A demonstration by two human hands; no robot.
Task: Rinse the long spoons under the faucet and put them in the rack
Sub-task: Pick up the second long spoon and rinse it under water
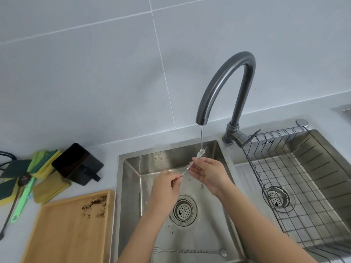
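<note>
A long thin metal spoon (190, 165) slants over the left sink basin (131, 186), its head under the thin stream from the dark curved faucet (224, 86). My left hand (167, 186) pinches the lower end of its handle. My right hand (207, 172) touches the handle just below the head with its fingertips. A second long twisted spoon with a fork end (190, 251) lies flat on the basin floor near the front. The wire rack (296, 186) sits in the right basin and looks empty.
A wooden tray (62, 230) with brown crumbs lies left of the sink. Behind it are a black box (77, 164), green and yellow sponges (45, 164), a green-handled tool (22, 198) and a dark long-handled spoon (13, 202). The faucet lever (252, 136) points toward the rack.
</note>
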